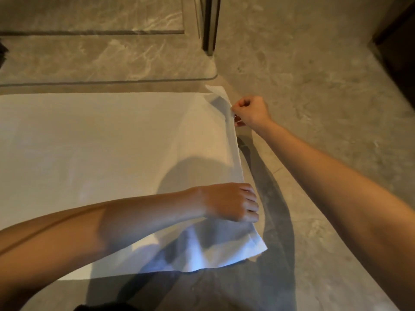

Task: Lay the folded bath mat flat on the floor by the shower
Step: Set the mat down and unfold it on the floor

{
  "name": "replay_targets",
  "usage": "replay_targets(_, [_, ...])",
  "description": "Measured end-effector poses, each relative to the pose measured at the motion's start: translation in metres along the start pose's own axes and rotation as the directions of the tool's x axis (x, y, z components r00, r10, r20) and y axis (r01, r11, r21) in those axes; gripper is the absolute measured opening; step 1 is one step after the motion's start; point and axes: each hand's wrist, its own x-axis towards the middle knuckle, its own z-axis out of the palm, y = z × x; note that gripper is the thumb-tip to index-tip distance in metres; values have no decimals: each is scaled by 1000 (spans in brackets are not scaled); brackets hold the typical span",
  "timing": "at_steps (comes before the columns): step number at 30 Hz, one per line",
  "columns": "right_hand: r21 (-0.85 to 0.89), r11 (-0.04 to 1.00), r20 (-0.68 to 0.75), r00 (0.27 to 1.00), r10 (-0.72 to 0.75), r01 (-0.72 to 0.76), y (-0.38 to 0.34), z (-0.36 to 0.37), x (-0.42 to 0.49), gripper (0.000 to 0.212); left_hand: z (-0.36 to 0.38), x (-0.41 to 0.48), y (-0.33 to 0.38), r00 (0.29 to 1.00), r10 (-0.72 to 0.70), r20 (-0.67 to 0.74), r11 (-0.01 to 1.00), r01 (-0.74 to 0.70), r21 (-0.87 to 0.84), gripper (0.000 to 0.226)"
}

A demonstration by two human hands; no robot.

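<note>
A white bath mat (101, 158) lies spread over the marble floor, running off the left edge of the head view. Its right edge is lifted a little off the floor. My right hand (250, 112) pinches that edge near the far right corner, fingers closed on the cloth. My left hand (233, 203) grips the same edge nearer to me, close to the near right corner, which curls up and casts a shadow. Both forearms reach in from the bottom and right.
The shower's raised marble threshold (107, 83) runs just beyond the mat's far edge, with a dark door frame post (210, 25) at its right end. Bare marble floor (325, 86) extends to the right. A dark cabinet base (402, 41) stands at the far right.
</note>
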Motion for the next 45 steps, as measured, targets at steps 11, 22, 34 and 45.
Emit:
replay_targets(11, [-93, 996, -55, 998, 4, -9, 55, -25, 9, 14, 32, 10, -12, 988, -89, 126, 995, 95, -37, 17])
replay_targets(22, [-607, 677, 323, 907, -269, 417, 104, -28, -42, 40, 51, -55, -25, 933, -335, 134, 942, 331, 55, 40])
replay_targets(34, [-791, 482, 359, 924, -134, 377, 147, -19, -34, 77, 72, -110, -51, 457, -800, 388, 564, 793, 229, 90])
replay_targets(45, [-712, 507, 361, 873, -330, 486, 126, 9, -53, 70, 35, -195, -52, 156, -972, 174, 178, 977, 119, 86])
